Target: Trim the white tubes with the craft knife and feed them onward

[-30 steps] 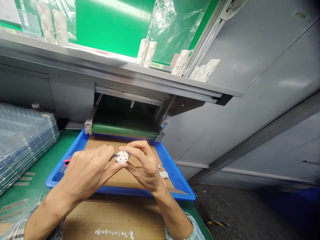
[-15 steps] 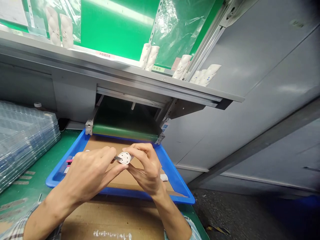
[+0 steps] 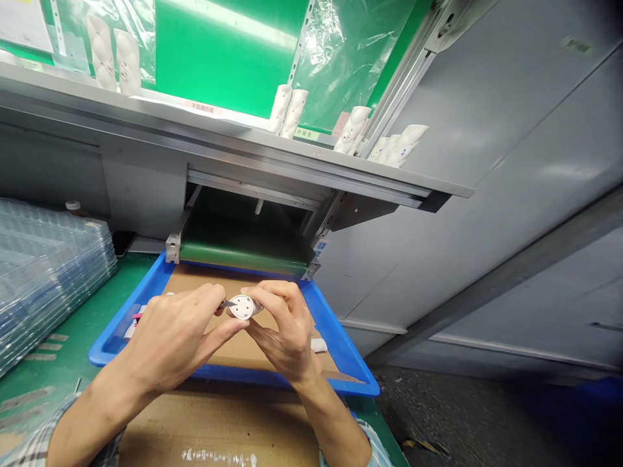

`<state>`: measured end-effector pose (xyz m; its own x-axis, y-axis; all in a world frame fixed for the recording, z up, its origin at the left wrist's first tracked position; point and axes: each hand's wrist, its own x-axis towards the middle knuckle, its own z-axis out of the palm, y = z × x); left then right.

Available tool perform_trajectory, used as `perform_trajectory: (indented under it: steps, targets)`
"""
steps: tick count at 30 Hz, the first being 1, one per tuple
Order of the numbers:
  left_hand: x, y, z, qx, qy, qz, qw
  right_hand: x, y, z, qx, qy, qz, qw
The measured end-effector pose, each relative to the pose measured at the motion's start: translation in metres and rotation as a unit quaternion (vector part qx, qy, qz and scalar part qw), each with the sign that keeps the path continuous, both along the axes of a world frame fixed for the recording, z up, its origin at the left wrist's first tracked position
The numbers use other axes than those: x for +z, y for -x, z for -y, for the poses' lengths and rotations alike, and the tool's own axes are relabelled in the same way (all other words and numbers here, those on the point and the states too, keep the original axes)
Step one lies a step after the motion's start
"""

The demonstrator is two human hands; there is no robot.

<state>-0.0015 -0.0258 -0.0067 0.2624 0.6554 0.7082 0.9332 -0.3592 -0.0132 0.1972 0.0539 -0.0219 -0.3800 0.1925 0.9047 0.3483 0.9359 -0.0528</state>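
Observation:
In the middle of the head view my right hand (image 3: 285, 324) holds a small white cylinder (image 3: 242, 309) between thumb and fingers. Its round end, with several small dark holes, faces me. My left hand (image 3: 178, 331) is closed around a pointed metal tool (image 3: 226, 303); a pink handle end (image 3: 138, 316) sticks out behind the hand. The tool's tip lies at the left part of the cylinder's end face. My left thumb reaches the lower edge of the cylinder. Most of the tool is hidden by the left hand, so its exact kind is unclear.
Below the hands sits a blue tray (image 3: 348, 363) lined with cardboard, with white pieces (image 3: 318, 345) in it. A green conveyor belt (image 3: 243, 256) ends over its far side. Stacked clear plastic trays (image 3: 53, 272) stand left. White twisted tubes (image 3: 294, 113) line the shelf above.
The tool's tip has shifted slightly up on the cylinder's end face. Its pink handle ends, seen apart before, now show closer together. Both hands stay nearly in place.

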Motion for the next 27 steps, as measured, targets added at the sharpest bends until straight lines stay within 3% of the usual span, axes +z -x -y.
perform_trajectory:
  steps: [12,18,23,27]
  targets:
    - [0.0000,-0.0008,0.0015,-0.008,0.046,-0.010,0.999,0.0027,0.0014,-0.0002,-0.022,-0.053,-0.006,0.998]
    - [0.0038,-0.0016,0.0032,-0.080,0.040,0.023,0.996,0.0024,0.0013,-0.0017,-0.015,-0.053,-0.009,0.998]
    - [0.0044,0.0012,0.0033,-0.078,0.044,0.088,0.992,0.0027,0.0008,-0.0005,0.012,-0.010,-0.011,1.000]
    - [0.0027,0.0047,0.0014,-0.092,0.059,0.133,0.985,0.0038,0.0006,0.0015,0.075,0.070,-0.013,0.995]
